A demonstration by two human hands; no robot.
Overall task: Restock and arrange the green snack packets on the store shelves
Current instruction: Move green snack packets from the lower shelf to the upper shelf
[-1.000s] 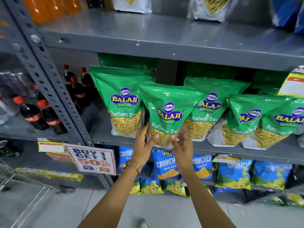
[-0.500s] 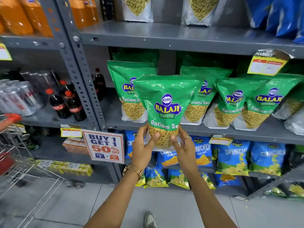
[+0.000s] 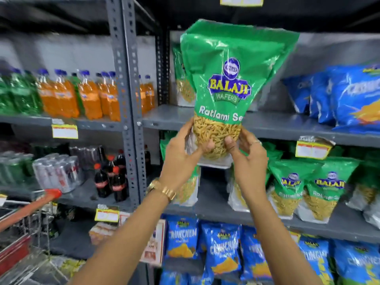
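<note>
A green Balaji Ratlami Sev packet [image 3: 230, 79] is held upright in front of the upper grey shelf [image 3: 277, 125]. My left hand [image 3: 181, 153] grips its lower left corner and my right hand [image 3: 246, 157] grips its lower right. Another green packet [image 3: 184, 79] stands on that upper shelf behind it. Several more green packets [image 3: 292, 186] stand on the middle shelf [image 3: 216, 208] to the right, partly hidden by my arms.
Blue snack packets [image 3: 349, 99] lie on the upper shelf at right, and blue Crunchem packets [image 3: 224, 254] fill the lower shelf. A grey upright post [image 3: 127, 99] divides off orange drink bottles [image 3: 90, 97], cola bottles and cans. A red-handled trolley [image 3: 30, 204] stands at lower left.
Both hands have lifted the green packet from the middle shelf row up to the level of the upper shelf. The view has tilted upward and shifted.
</note>
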